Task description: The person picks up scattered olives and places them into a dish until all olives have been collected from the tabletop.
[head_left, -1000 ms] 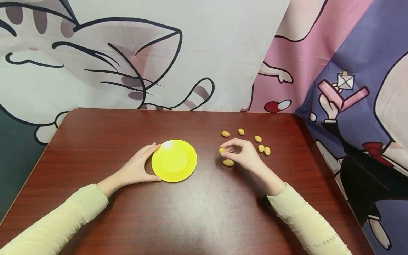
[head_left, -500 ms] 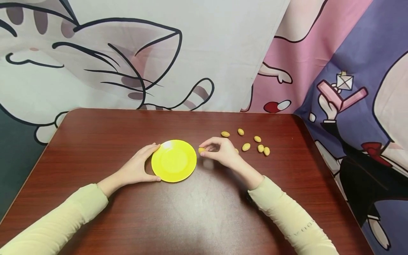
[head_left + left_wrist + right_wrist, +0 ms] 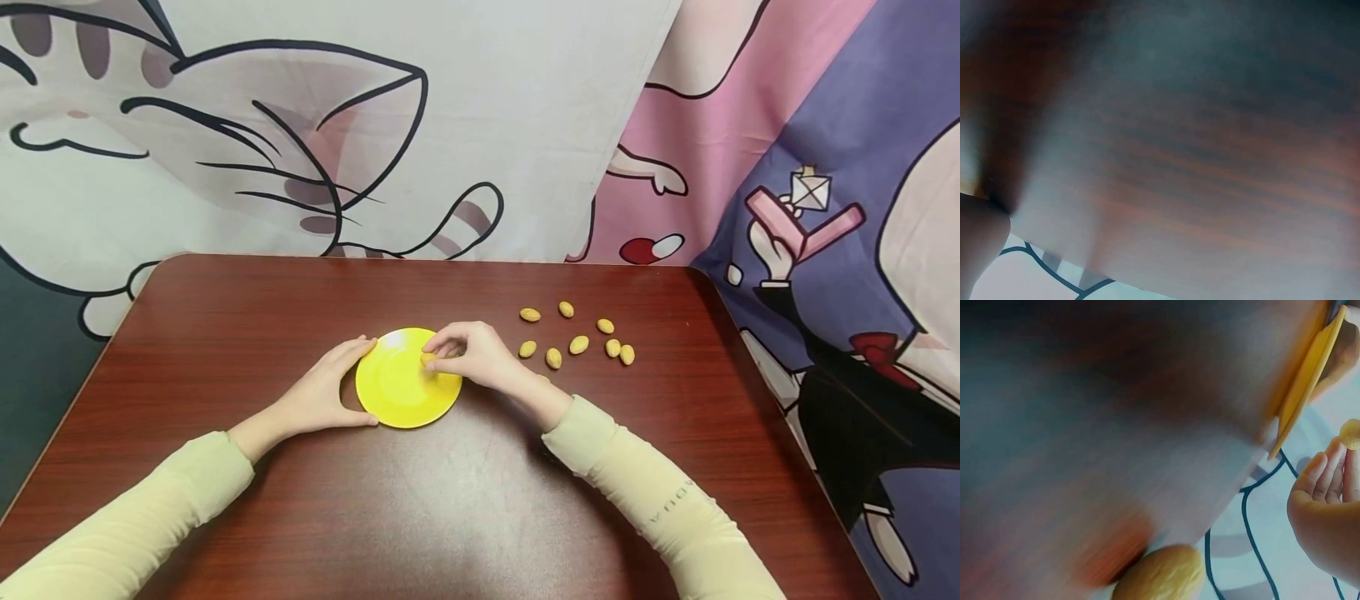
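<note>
A yellow plate (image 3: 397, 393) lies on the table, and my left hand (image 3: 315, 398) holds its left rim between thumb and fingers. Over the plate's right part, my right hand (image 3: 483, 357) pinches a small yellow oval thing (image 3: 427, 359) that looks like a nut in its shell. The right wrist view shows this oval piece (image 3: 1351, 433) at the fingertips, with the plate (image 3: 1310, 378) behind on edge. Several similar yellow ovals (image 3: 578, 345) lie loose to the right of the plate; one is partly hidden by the right wrist. In the left wrist view only a bit of hand (image 3: 982, 240) shows.
The dark red-brown wooden table (image 3: 300, 508) has rounded far corners. Behind it hangs a cartoon-printed cloth (image 3: 540, 125), with a pink and blue cloth section (image 3: 825, 100) on the right. One oval (image 3: 1160, 575) appears large and close in the right wrist view.
My right hand has moved left from the loose ovals to above the plate, carrying the pinched oval. The ovals it covered now show. My left hand and the plate have stayed in place.
</note>
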Available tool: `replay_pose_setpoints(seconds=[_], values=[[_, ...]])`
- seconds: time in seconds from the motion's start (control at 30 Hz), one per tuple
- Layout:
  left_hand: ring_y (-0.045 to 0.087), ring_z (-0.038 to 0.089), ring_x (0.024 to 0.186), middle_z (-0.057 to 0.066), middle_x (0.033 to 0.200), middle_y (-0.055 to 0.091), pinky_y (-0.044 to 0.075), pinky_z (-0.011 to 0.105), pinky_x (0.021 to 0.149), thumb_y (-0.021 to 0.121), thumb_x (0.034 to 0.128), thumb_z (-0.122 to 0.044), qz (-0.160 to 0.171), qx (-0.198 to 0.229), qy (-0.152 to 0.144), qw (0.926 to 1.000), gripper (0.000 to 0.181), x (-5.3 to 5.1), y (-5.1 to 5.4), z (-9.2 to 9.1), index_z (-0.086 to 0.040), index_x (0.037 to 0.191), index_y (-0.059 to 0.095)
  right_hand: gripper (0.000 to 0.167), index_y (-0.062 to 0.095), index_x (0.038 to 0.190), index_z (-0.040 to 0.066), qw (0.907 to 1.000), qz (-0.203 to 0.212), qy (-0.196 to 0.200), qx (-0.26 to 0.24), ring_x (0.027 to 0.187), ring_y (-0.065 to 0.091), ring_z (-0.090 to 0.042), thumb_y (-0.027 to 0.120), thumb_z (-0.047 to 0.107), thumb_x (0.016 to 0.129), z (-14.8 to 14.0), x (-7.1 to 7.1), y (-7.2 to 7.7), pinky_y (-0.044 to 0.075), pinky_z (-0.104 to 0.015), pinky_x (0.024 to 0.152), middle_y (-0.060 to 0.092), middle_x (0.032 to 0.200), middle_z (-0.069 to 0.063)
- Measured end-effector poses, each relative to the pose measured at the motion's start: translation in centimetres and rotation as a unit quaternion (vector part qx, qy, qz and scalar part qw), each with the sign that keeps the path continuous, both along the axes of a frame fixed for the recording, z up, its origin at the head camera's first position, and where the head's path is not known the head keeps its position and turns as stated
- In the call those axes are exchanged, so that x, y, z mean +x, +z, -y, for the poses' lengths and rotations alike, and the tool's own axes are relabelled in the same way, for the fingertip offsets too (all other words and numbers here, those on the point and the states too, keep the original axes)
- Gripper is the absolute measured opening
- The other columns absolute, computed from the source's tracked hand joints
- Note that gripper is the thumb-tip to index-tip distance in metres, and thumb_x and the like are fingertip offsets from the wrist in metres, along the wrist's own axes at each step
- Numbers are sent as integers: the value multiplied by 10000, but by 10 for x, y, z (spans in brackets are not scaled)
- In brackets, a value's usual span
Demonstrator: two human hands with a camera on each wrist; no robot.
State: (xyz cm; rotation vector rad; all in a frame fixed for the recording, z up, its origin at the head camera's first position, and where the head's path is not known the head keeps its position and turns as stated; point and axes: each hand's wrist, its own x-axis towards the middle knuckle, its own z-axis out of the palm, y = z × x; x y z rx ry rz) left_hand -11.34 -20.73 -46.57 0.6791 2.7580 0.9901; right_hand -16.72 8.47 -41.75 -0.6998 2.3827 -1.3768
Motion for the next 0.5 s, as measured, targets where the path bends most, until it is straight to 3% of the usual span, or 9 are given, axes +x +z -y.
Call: replay_pose_setpoints(seconds=[0.5], values=[[327, 493, 1548, 280, 1655, 383, 331, 726, 1203, 992, 699, -401, -22, 110, -36, 9999, 1179, 1, 2, 0, 15, 1612, 373, 172, 830, 1025, 50, 9946, -316, 580, 804, 823, 732, -102, 880, 105, 870, 32, -9, -13, 539, -107, 764, 822, 964, -90]])
